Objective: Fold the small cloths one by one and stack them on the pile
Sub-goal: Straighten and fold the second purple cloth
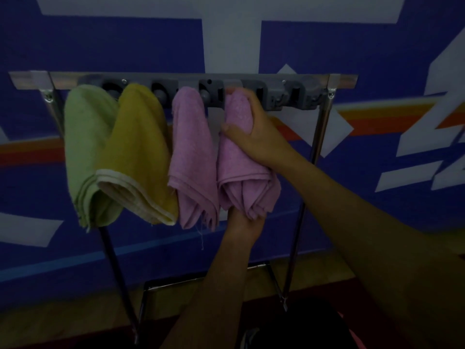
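Several small cloths hang from a grey holder bar (284, 96) on a metal rack: a green cloth (86, 147), a mustard-yellow cloth (141, 147), a pink cloth (192, 157) and a second pink cloth (239, 162) at the right. My right hand (251, 129) grips the upper part of the right pink cloth just below the bar. My left hand (244, 227) reaches up from below and holds that cloth's bottom edge; its fingers are partly hidden behind the fabric. No pile of folded cloths is in view.
The rack has chrome legs (319, 137) and a frame at floor level (156, 288). Behind it stands a blue wall with white and orange stripes. Two grey clips at the bar's right end hold nothing. The scene is dim.
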A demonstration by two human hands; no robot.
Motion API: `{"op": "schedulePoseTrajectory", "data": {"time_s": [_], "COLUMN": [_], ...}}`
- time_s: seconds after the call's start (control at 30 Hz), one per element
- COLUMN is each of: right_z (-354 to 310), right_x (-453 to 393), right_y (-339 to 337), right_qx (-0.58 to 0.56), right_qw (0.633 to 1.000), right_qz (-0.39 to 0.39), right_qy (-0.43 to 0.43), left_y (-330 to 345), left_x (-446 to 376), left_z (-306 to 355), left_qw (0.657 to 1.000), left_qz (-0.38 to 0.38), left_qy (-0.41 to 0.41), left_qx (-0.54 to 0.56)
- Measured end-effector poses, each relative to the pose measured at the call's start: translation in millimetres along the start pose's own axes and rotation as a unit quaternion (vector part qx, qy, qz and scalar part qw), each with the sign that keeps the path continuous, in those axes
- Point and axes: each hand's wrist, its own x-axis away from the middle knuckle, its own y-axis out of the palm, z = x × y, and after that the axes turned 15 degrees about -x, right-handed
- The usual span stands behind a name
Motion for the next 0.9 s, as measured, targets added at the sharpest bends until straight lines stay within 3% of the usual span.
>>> {"op": "schedulePoseTrajectory", "data": {"time_s": [0.23, 0.4, 0.53, 0.7, 0.9], "right_z": [8.6, 30.2, 49.3, 91.0, 163.8], "right_x": [27.8, 47.5, 70.6, 119.5, 203.7], "right_y": [-8.5, -15.7, -23.7, -32.6, -54.0], "right_qx": [-0.07, -0.058, -0.11, -0.039, 0.002], "right_qw": [0.996, 0.992, 0.973, 0.967, 0.937], "right_qz": [0.005, 0.07, 0.093, 0.136, 0.154], "right_qy": [0.054, 0.084, 0.182, 0.214, 0.314], "left_y": [-13.2, -30.1, -48.5, -78.5, -122.3], "left_x": [-6.1, -12.5, -16.2, -21.3, -34.9], "left_z": [-10.0, -21.0, -31.7, -47.5, -73.8], "left_qw": [1.0, 0.999, 0.997, 0.99, 0.965], "left_qz": [-0.02, -0.051, -0.05, -0.066, -0.061], "left_qy": [0.008, -0.015, -0.028, -0.05, -0.11], "left_qx": [0.015, -0.005, -0.047, -0.116, -0.229]}}
